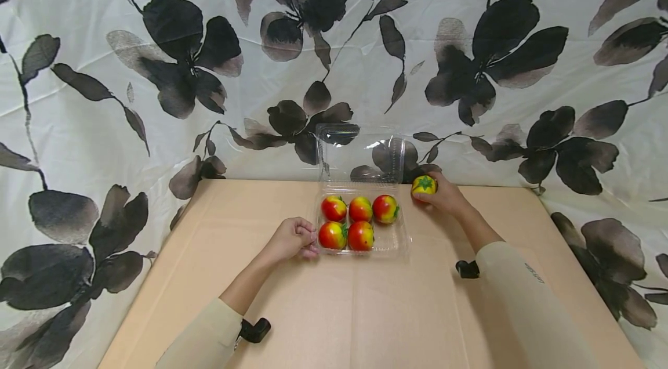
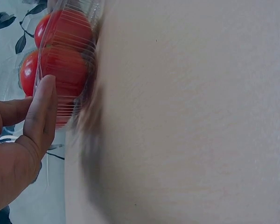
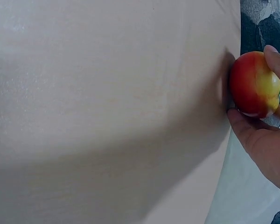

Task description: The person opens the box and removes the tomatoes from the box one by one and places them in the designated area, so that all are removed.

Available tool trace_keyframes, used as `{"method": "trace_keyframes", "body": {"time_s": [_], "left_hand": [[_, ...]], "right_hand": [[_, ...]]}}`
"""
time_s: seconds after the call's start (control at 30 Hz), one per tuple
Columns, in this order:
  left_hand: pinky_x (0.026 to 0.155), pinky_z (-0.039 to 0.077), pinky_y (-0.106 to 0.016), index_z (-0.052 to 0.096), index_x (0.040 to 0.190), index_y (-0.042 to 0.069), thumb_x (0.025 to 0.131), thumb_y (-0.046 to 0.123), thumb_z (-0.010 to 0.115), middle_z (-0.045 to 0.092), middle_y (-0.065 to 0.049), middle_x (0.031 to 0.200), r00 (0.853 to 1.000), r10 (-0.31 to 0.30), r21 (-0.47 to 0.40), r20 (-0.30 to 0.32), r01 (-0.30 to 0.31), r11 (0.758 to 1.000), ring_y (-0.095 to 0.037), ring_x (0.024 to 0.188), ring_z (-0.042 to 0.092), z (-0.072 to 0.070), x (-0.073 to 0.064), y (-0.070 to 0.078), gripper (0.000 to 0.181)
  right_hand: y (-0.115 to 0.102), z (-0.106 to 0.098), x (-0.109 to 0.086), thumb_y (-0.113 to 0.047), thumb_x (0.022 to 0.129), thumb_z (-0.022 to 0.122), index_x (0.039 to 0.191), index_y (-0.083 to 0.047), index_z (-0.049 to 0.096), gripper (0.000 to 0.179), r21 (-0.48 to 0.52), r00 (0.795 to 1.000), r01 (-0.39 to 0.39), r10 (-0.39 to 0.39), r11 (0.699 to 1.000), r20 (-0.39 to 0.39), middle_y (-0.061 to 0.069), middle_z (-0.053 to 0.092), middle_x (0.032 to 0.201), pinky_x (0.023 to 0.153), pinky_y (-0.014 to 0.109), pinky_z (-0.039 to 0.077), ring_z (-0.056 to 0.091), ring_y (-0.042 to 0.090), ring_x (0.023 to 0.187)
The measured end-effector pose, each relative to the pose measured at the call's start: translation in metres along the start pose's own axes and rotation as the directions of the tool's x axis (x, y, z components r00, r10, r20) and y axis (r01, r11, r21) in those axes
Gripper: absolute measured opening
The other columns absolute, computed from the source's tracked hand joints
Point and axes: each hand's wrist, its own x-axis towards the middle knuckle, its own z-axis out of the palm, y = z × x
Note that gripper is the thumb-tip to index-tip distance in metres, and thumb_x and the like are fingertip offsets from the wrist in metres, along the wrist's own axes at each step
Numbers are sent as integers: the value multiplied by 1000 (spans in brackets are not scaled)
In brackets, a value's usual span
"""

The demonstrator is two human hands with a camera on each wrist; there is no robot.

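Note:
A clear plastic clamshell box (image 1: 391,239) lies open near the back of the table, its lid (image 1: 360,154) raised behind it. In it sit several red-and-yellow toy tomatoes (image 1: 360,235) with green leafy tops, three in the back row and two in front. My left hand (image 1: 289,239) pinches the box's left rim between thumb and fingers, close by the red tomatoes (image 2: 65,65) seen through the ribbed wall. To the right of the box, my right hand (image 1: 446,195) grips another tomato (image 3: 254,84) between thumb and fingers, low at the table's back edge, green top facing the head camera.
The tan table (image 1: 313,311) ends just behind the box. A white cloth (image 1: 386,67) with dark flowers hangs behind it and shows along both sides. Black wrist cameras (image 1: 254,330) sit under both sleeves.

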Motion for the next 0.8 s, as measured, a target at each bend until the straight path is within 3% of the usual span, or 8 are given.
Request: {"method": "trace_keyframes", "body": {"time_s": [0.2, 0.47, 0.8], "left_hand": [[71, 68, -45, 52, 112, -14, 97, -10, 61, 67, -16, 81, 1000, -5, -3, -4, 5, 1000, -21, 66, 73, 0, 0, 0, 17], [72, 68, -46, 52, 112, -13, 98, -9, 62, 67, -15, 82, 1000, -11, -4, -2, 11, 1000, -21, 67, 73, -1, 0, 0, 18], [72, 68, -47, 52, 111, -13, 97, -8, 62, 66, -15, 81, 1000, -7, 4, -4, 7, 1000, -20, 66, 73, -1, 1, 0, 18]], "right_hand": [[1, 0, -1, -36, 96, 74, 158, 4, 23, 89, 2, 1000, -8, 8, 1000, 3, 36, 46, 143, 116, 62, 43, 50, 47, 124], [-3, -11, -10, -41, 96, 74, 162, 2, 14, 99, 45, 998, -48, 46, 998, 46, 37, 33, 157, 123, 66, 33, 37, 53, 142], [-5, -23, -22, -36, 93, 78, 162, 2, 17, 100, 43, 999, 47, -47, 998, 1, 37, 31, 159, 119, 70, 35, 36, 55, 143]]}}
